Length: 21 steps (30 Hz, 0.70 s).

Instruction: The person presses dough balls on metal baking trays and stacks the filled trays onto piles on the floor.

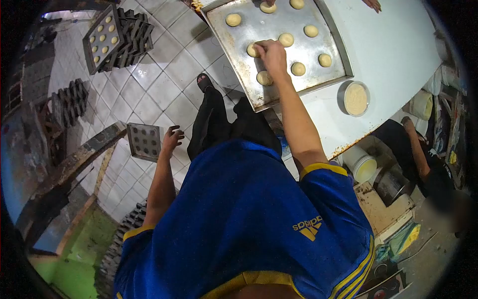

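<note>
Several pale round dough balls (286, 40) sit spaced apart on a large metal tray (326, 85) on the white table. My right hand (273, 55) reaches over the tray, its thumb and fingers closed on a dough ball (252, 50) near the left edge. Another dough ball (264, 77) lies just beyond my wrist's left side, toward the near edge. My left hand (173, 138) hangs at my side above the tiled floor, fingers apart, holding nothing. A small metal tray (144, 141) with dark round marks appears beside it.
A bowl of pale powder or crumbs (356, 99) stands right of the tray. Another person's fingers (269, 2) touch a dough ball at the top; a hand (372, 4) shows farther right. Stacked trays (134, 40) stand on the floor at left. A person (435, 167) is at right.
</note>
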### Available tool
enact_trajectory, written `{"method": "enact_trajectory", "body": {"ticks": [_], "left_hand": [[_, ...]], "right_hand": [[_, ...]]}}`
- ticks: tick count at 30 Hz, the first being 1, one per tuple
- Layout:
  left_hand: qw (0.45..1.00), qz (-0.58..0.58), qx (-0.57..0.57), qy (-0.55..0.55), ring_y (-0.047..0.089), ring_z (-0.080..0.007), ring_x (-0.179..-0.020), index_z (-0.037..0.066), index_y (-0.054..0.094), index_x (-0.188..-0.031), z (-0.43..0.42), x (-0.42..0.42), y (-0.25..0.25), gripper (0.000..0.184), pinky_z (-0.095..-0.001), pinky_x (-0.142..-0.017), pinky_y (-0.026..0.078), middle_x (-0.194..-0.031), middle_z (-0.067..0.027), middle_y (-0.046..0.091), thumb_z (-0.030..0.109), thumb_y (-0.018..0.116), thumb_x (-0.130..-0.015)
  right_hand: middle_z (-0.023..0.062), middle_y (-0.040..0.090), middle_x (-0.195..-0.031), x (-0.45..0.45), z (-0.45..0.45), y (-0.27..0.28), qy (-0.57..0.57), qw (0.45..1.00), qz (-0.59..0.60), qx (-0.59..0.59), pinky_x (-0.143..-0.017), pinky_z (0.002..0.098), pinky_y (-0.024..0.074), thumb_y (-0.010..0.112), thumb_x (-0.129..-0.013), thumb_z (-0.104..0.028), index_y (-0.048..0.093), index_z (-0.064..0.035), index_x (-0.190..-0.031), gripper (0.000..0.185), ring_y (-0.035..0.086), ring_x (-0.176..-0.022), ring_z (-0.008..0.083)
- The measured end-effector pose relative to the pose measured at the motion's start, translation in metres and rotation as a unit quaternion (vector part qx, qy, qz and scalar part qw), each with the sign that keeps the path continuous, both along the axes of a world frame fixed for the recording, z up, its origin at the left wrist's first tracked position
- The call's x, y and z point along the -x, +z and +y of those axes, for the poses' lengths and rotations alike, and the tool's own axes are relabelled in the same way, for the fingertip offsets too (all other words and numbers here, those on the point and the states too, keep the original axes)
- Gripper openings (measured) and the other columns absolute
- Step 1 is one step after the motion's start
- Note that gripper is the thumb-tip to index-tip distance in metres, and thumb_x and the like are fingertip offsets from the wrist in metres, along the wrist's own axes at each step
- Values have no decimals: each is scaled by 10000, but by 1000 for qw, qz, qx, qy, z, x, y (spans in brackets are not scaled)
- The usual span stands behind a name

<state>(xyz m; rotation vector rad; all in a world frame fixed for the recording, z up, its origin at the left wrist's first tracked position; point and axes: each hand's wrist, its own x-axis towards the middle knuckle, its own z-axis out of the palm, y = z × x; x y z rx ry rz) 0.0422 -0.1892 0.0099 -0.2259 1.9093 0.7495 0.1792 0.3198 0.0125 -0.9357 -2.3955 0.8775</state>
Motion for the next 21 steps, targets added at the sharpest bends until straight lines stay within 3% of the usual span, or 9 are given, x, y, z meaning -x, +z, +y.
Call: {"method": "enact_trajectory", "body": {"ticks": [5, 7, 8, 10, 14, 16, 17, 18, 21], "left_hand": [[1000, -10, 9, 5, 691, -254, -1079, 116, 522, -1415, -18, -11, -2, 459, -423, -900, 534, -1176, -112, 700, 270, 570, -985], [1000, -16, 14, 4, 691, -247, -1074, 112, 522, -1413, -19, -16, -3, 463, -420, -891, 536, -1164, -108, 700, 277, 573, -984], [1000, -18, 13, 4, 691, -247, -1074, 112, 522, -1413, -19, -16, -4, 463, -420, -891, 536, -1164, -108, 700, 277, 573, -984], [999, -34, 19, -2, 667, -283, -1154, 109, 513, -1422, -18, -15, -8, 449, -464, -948, 516, -1253, -126, 676, 311, 569, -1025], [999, -33, 10, -17, 666, -284, -1160, 110, 507, -1426, -8, -3, -11, 453, -461, -950, 515, -1254, -127, 673, 313, 569, -1026], [1000, -12, 6, -17, 692, -231, -1067, 142, 530, -1407, -5, 9, -14, 442, -417, -870, 536, -1162, -94, 699, 288, 572, -992], [1000, -12, 6, -17, 692, -231, -1067, 142, 530, -1407, -4, 15, -16, 442, -417, -870, 536, -1162, -94, 699, 288, 572, -992], [1000, -10, -2, -14, 693, -232, -1066, 137, 530, -1409, -5, 21, -17, 450, -413, -873, 536, -1166, -95, 699, 287, 576, -988], [1000, -5, -9, -11, 694, -231, -1068, 120, 528, -1416, -2, 28, -14, 473, -402, -879, 537, -1173, -97, 703, 283, 588, -975]], "right_hand": [[45, 728, -906, 7, -16, -9, 57, 977, -115, -171, -808, 427, 489, 690, -888, -215, 767, -107, -880, 132, 641, -930, 279], [47, 707, -1088, 2, -27, 3, 70, 964, -188, -177, -874, 446, 459, 644, -947, -296, 750, -110, -1110, 269, 607, -1045, 260], [47, 707, -1088, -1, -34, 3, 70, 963, -189, -178, -874, 446, 459, 644, -947, -296, 750, -110, -1110, 269, 607, -1045, 260], [58, 627, -1289, -6, -48, -1, 74, 959, -206, -182, -943, 467, 425, 594, -992, -386, 636, -103, -1348, 457, 559, -1132, 265], [49, 527, -1444, -22, -46, 0, 88, 967, -180, -156, -981, 476, 423, 543, -1026, -407, 554, -89, -1438, 520, 535, -1181, 301], [122, 598, -1352, -34, -23, 23, 51, 980, -150, -122, -946, 497, 454, 518, -1038, -379, 580, -65, -1408, 490, 567, -1150, 337], [203, 664, -1199, -52, 0, 8, -31, 984, -167, -44, -927, 516, 474, 591, -1006, -340, 631, -40, -1335, 447, 597, -1111, 375], [259, 686, -1102, -70, 10, 27, -178, 984, 13, -1, -958, 508, 475, 692, -949, -300, 666, -8, -1253, 423, 614, -1092, 418], [231, 700, -1195, -184, 69, 32, -353, 924, -133, -66, -968, 479, 503, 721, -917, -231, 687, 15, -1234, 403, 658, -1096, 409]]}}
